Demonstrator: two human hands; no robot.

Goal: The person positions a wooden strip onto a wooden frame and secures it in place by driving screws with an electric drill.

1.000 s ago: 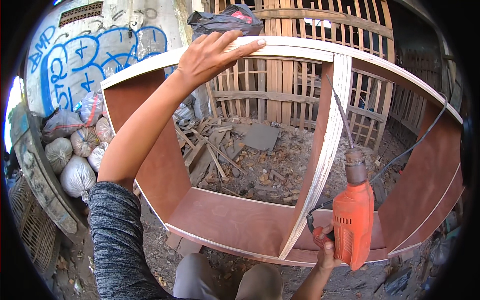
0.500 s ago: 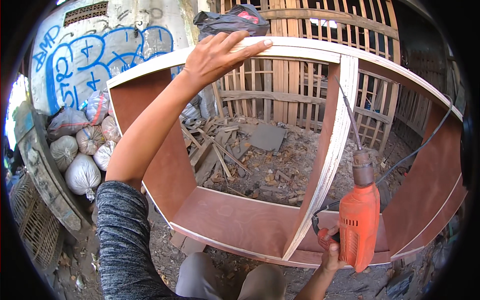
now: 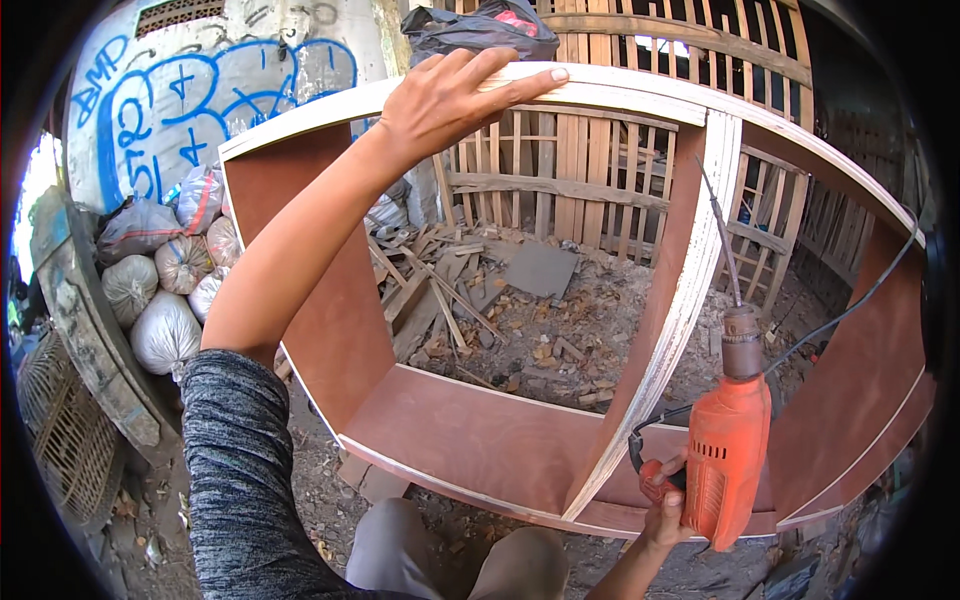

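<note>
Head view: a person holds a red-orange power drill (image 3: 730, 455) in the right hand (image 3: 668, 512), the grip closed around its handle, and has the left hand (image 3: 445, 100) on a brown wooden frame (image 3: 480, 435) with pale edges. The left grip is hooked over the top edge, one digit stretched along the wood toward the right.

The drill is at lower right, before the frame's right-hand compartment, just beside the upright divider (image 3: 672, 340). Its long axis stands nearly vertical, the body low, the chuck (image 3: 741, 345) above it and the slender bit (image 3: 726, 250) pointing up and slightly left. Whether the tip touches the divider cannot be told. A dark cord (image 3: 828, 325) curves away to the upper right.

The frame's long axis runs left to right; the divider splits it into two open compartments, and littered ground (image 3: 540, 345) shows through the larger left one. At left, pale tied sacks (image 3: 165, 340) sit heaped, contents unclear, above a woven basket (image 3: 75, 440). Beyond the top edge, a dark plastic bag (image 3: 440, 35) gapes around something pinkish red (image 3: 515, 20), near a slatted wooden screen (image 3: 590, 190)
</note>
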